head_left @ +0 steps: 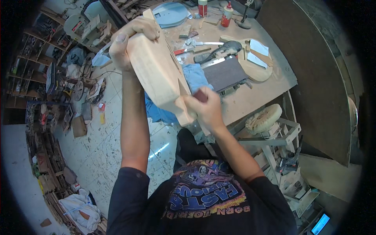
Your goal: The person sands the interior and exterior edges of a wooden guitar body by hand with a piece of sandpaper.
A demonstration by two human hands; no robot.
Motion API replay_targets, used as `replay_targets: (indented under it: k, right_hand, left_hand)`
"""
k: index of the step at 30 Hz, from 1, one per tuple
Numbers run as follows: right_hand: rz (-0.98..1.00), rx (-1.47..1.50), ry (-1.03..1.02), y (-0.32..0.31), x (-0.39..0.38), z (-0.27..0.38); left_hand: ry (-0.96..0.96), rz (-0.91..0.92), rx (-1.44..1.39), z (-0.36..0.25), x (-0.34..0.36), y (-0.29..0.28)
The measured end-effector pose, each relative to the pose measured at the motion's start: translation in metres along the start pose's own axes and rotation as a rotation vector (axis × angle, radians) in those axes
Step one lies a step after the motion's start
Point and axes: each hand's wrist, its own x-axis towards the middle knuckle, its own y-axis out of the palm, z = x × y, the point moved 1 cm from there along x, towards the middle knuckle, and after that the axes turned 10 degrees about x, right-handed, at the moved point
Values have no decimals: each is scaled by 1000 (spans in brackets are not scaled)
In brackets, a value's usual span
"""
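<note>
Left hand wraps the far end of the wood body, up off the bench at its left; right hand, curled, pinches a red pad at the near end. Shape looks cut, smoothing seemingly underway, wood bare; how much remains, can't tell!

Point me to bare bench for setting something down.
The bench is bare between the sander, the round board and the near edge. The middle is crowded, with blue cloth and sander side by side.
</note>
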Motion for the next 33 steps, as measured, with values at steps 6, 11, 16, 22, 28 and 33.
replay_targets:
  k: [6, 11, 16, 22, 28, 33]
  right_hand:
    - [36, 57, -99, -11, -19, -31]
    - [-18, -101, -70, -2, 1, -6]
    - [-16, -15, -43, -3, 2, -2]
    - [4, -25, -53, -11, -11, -19]
    - [-2, -2, 12, 1, -1, 1]
    - [62, -61, 12, -8, 7, -4]
  left_hand:
    - [7, -13, -5, -4, 1, -7]
    - [-41, -4, -2, -1, 0, -3]
    - [-40, -21, 12, -7, 1, 3]
    - [-16, -21, 2, -4, -5, -3]
    - [-36, -37, 9, -1, -3, -3]
    - [-58, -52, 0, -3, -3, 7]
